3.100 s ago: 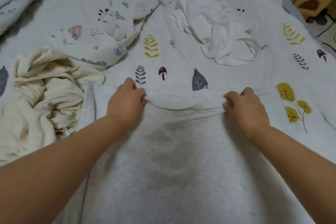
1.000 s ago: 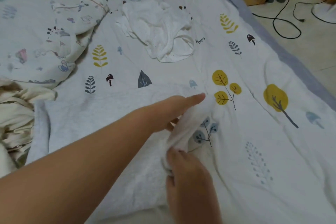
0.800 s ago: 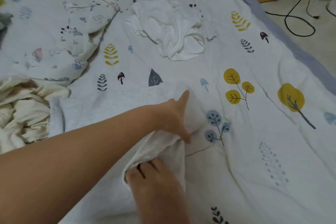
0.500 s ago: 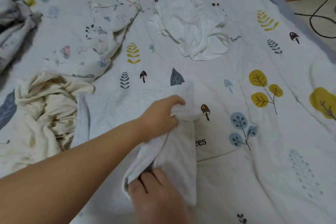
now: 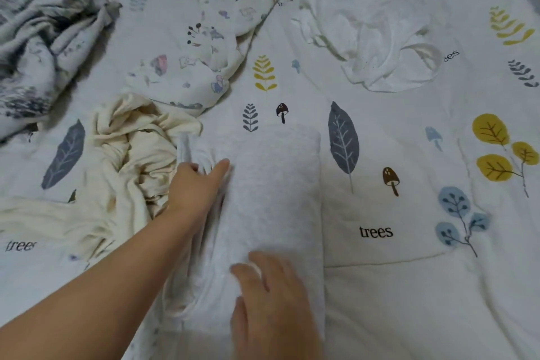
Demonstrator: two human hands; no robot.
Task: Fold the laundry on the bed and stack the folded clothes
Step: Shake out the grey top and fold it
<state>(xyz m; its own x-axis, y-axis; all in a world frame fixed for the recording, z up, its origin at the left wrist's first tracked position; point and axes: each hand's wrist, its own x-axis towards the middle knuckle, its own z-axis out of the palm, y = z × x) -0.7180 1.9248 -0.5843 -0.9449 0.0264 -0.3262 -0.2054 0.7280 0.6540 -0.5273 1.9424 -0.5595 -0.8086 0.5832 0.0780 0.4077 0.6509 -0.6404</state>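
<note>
A light grey garment (image 5: 271, 190) lies on the bed in front of me, folded into a long narrow rectangle. My left hand (image 5: 195, 187) is at its upper left edge, with bunched fabric of the fold between thumb and forefinger. My right hand (image 5: 271, 298) lies flat on the near end of the garment and presses it down with straight fingers. Unfolded laundry lies around it: a cream garment (image 5: 131, 161) to the left, a patterned white piece (image 5: 201, 61) behind it and a crumpled white garment (image 5: 377, 38) at the back right.
A grey-and-white marbled cloth (image 5: 41, 38) is heaped at the far left. The bed sheet (image 5: 409, 272), printed with leaves and mushrooms, stretches flat to the right of the folded garment.
Both hands carried the garment's right side over to the left, narrowing it into a long strip. My right hand let go of the lower edge and now lies flat on it.
</note>
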